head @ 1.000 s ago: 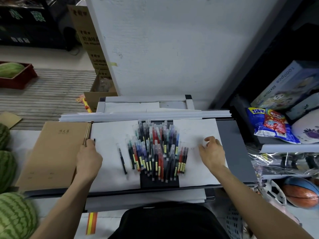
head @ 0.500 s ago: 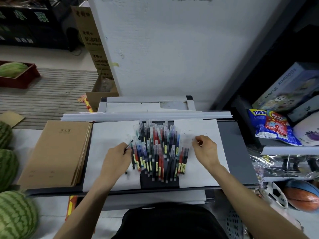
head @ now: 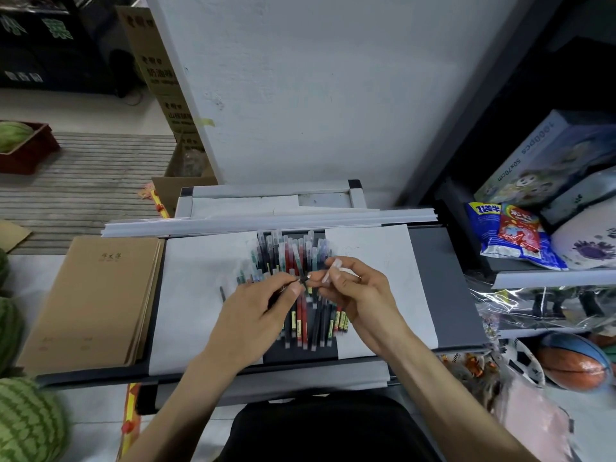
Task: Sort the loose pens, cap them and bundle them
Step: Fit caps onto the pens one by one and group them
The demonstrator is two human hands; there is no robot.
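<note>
Both hands are up over the middle of the frame. The left hand (head: 263, 311) has its fingers curled round a thin dark pen (head: 302, 280), whose tip pokes out toward the right. The right hand (head: 361, 293) pinches a pale translucent cap (head: 331, 271) between thumb and forefinger, tilted, its lower end near the pen tip. The blur hides whether they touch.

Right beneath the hands lies the heap of coloured pens (head: 293, 258), with red, blue, green and black barrels fanned across the dark gap in the centre. A single dark pen (head: 222, 293) sits apart, just left of the heap, on a white paper sheet (head: 196, 278).

The grey desk (head: 443, 278) shows bare at centre right. Brown kraft notebooks (head: 96, 295) are stacked at the left. A striped green watermelon (head: 26, 425) fills the lower left corner, and an orange basketball (head: 571, 365) sits at the lower right.
</note>
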